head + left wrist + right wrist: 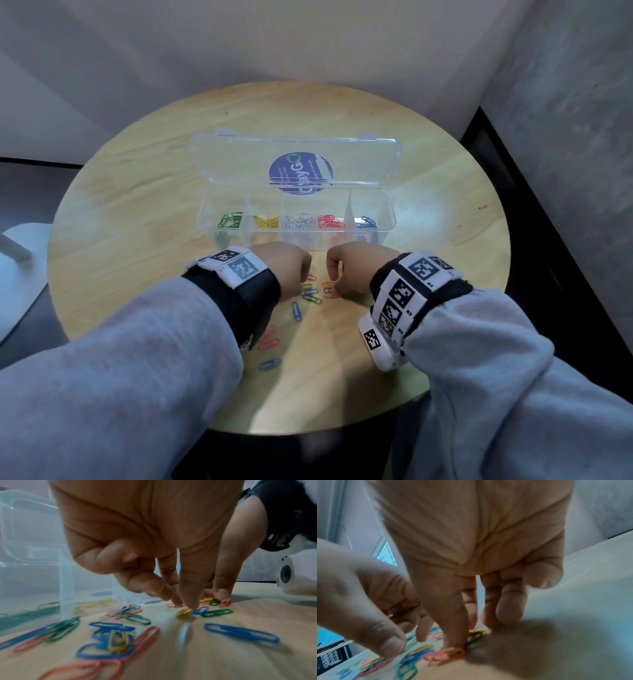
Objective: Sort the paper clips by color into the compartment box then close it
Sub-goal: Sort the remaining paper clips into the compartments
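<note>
Five colours sorted in clear compartment box [387,219], lid open, w/ loose paper clips [310,293] nearby.

The head view is lit softly and evenly from above, and a pale sheen is thrown across the far part of the desk [144,192]. Faint glare is carried on the clear lid [239,161]. Straight edges are bowed toward the corners (wide-angle distortion). In the left wrist view the near paper clips [109,642] are smeared by blur. The right wrist view is dimmer and cooler; a broad soft shadow is cast on the desk under the right hand [471,547], and nearly everything is out of focus.
</note>
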`<control>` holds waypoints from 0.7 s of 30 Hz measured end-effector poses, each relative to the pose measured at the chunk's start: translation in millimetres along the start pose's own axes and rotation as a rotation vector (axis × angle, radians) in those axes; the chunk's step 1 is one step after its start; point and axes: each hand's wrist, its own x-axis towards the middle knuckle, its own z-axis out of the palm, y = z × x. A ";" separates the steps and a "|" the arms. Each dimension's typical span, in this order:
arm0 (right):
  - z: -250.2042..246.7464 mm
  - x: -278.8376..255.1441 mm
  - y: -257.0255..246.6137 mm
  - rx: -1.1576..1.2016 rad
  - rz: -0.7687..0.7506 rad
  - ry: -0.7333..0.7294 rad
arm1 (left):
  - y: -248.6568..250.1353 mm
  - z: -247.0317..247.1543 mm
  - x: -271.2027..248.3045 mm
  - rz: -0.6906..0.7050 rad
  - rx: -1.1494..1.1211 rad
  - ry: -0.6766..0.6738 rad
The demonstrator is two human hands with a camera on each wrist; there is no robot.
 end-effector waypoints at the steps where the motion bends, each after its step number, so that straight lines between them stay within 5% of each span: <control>1: 0.9 1.2 -1.8 -0.023 0.000 -0.013 | 2.6 -0.2 1.5 0.009 0.011 -0.016; 12: -2.4 -0.9 1.5 -0.022 0.006 -0.107 | -0.9 -3.0 -1.3 -0.035 -0.079 -0.132; 21: -4.4 -0.5 11.2 0.403 0.027 -0.145 | -59.3 -9.1 -41.1 -0.121 -1.058 -0.091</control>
